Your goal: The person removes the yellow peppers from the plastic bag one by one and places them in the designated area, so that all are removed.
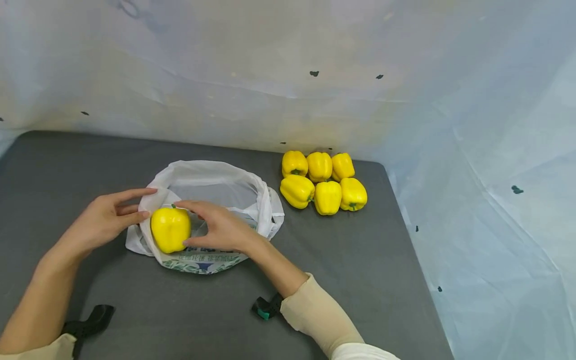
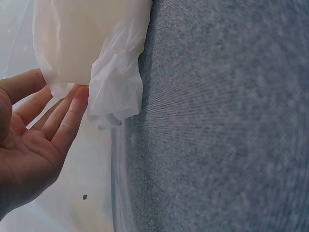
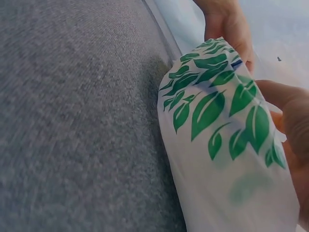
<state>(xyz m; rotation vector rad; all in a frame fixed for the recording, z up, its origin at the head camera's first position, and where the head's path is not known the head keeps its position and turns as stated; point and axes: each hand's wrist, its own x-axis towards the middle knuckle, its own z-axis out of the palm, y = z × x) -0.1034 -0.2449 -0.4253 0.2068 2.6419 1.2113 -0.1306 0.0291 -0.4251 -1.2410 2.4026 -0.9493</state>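
A white plastic bag (image 1: 211, 170) with green leaf print lies on the dark table, its mouth facing up and spread wide. Inside its left side sits a yellow bell pepper (image 1: 171, 229), stem upward. My right hand (image 1: 220, 225) reaches into the bag and holds this pepper from the right, thumb and fingertips at its side. At the bag's left rim, my left hand (image 1: 108, 217) touches the plastic with extended fingers and thumb; in the left wrist view its fingertips (image 2: 81, 94) meet the bag's edge. The printed bag (image 3: 217, 106) hides part of the right hand in the right wrist view.
Several more yellow bell peppers (image 1: 327, 197) stand in two rows at the table's back right. Pale plastic sheeting (image 1: 270, 65) hangs behind and to the right of the grey table (image 1: 360, 280). Black devices (image 1: 92, 320) are strapped near both wrists.
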